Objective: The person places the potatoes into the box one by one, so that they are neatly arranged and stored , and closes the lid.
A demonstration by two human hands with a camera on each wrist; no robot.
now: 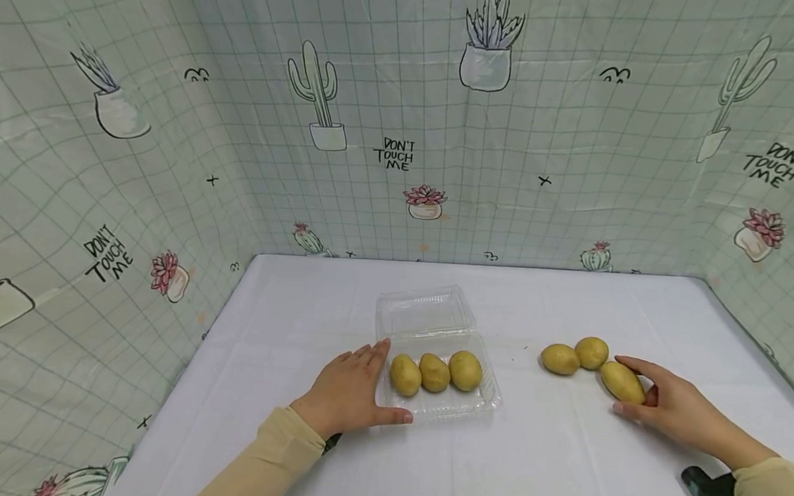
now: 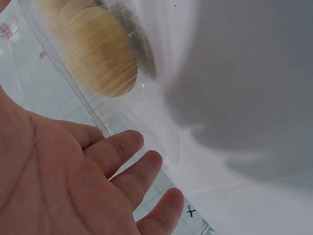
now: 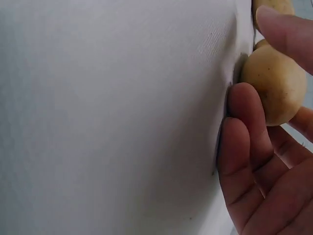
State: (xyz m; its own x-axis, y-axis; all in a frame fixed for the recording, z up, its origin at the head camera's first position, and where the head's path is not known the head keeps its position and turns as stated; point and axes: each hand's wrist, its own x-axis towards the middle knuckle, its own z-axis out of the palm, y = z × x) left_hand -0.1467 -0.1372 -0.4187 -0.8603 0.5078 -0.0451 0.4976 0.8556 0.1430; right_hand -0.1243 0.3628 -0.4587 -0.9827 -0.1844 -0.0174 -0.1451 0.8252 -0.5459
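Observation:
Three yellow potatoes, among them a middle one [image 1: 434,373], sit in a row in a clear plastic clamshell box [image 1: 439,407] with its lid [image 1: 423,312] laid back. My left hand [image 1: 350,389] rests at the box's left side, thumb stretched along the front edge and fingers at the back corner. In the left wrist view the fingers are extended beside the clear wall. On the right, my right hand [image 1: 675,406] has thumb and fingers around a potato [image 1: 623,383] on the table. Two more potatoes, a left one [image 1: 560,359] and a rear one [image 1: 592,353], lie just beyond it.
A white cloth covers the table [image 1: 529,451]. Behind and at both sides hangs a grid-patterned curtain [image 1: 499,138] printed with potted plants. A dark wrist device [image 1: 706,483] shows at my right cuff.

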